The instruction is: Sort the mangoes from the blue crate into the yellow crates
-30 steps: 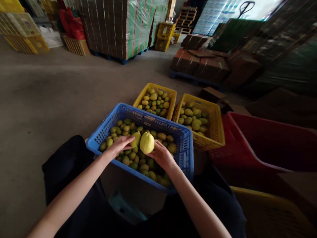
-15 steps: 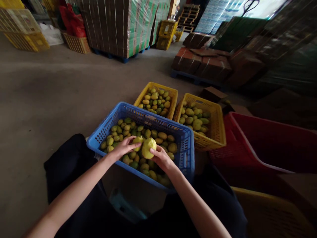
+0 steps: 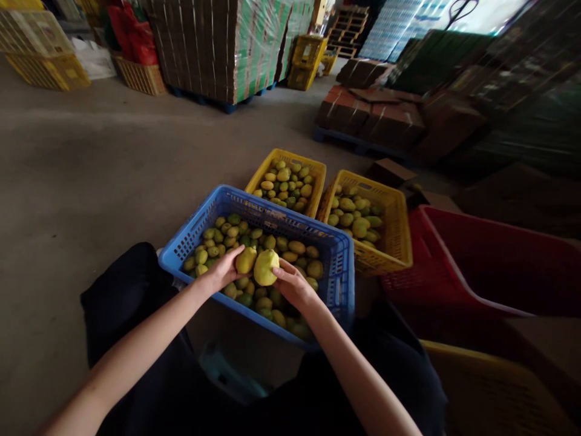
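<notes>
Above the blue crate (image 3: 181, 249) my two hands each hold a lemon, side by side. My left hand (image 3: 226, 269) is closed on a yellow lemon (image 3: 246, 260), fingers behind it and the thumb low on its near side. In my right hand (image 3: 294, 283) is a larger, paler lemon (image 3: 265, 268), thumb on its right side. The two fruits nearly touch. Beneath them, green and yellow lemons (image 3: 297, 247) cover the bottom of the blue crate.
Behind the blue crate stand two yellow crates (image 3: 285, 154) (image 3: 389, 260) with lemons. A red crate (image 3: 454, 254) is at the right, with a yellow crate edge (image 3: 481, 357) nearer me. Farther off are wrapped carton stacks (image 3: 195, 51) and strapped cartons (image 3: 390, 124) on pallets.
The left lemon has turned in my left hand and shows more of its face. My right hand has shifted slightly left and up with its lemon.
</notes>
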{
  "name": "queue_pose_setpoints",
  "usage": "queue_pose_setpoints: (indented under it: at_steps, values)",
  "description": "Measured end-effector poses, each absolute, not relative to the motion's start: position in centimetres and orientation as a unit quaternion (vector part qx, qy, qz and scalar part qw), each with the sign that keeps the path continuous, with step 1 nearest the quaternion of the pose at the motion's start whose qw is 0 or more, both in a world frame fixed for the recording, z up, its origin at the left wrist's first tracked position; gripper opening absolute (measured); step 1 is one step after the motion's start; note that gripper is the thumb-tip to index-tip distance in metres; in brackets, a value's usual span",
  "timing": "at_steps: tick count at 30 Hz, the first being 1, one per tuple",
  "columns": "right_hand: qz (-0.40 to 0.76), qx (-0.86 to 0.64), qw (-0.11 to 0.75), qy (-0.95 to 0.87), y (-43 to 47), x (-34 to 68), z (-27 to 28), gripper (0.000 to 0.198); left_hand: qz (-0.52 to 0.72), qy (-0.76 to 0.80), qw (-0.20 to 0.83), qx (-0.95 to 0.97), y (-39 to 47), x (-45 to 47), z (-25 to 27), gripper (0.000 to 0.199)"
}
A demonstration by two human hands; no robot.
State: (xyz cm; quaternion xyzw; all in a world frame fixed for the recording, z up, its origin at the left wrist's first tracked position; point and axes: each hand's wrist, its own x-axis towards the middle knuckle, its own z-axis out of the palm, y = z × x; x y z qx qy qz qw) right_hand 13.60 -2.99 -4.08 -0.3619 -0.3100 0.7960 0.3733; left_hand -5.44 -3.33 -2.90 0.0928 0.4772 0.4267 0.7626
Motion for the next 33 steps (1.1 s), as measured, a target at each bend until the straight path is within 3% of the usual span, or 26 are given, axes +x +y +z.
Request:
queue_pose_setpoints:
  at_steps: [13, 23, 33]
  values:
    - [0.805, -0.376, 0.362, -0.281, -2.8, 14.0, -4.9, 0.036, 0.469, 0.443, 0.76, 0.078, -3.4, -5.3, -2.4, 0.031]
    - [0.805, -0.372, 0.361, -0.289, -3.1, 13.4, -4.9, 0.035, 0.441, 0.403, 0.799, 0.067, -3.2, -5.4, -3.2, 0.047]
    - [0.79, -0.475, 0.357, -0.153, -5.0, 10.6, -6.5, 0.031, 0.413, 0.404, 0.815, 0.036, -5.1, -4.4, -5.2, 0.045]
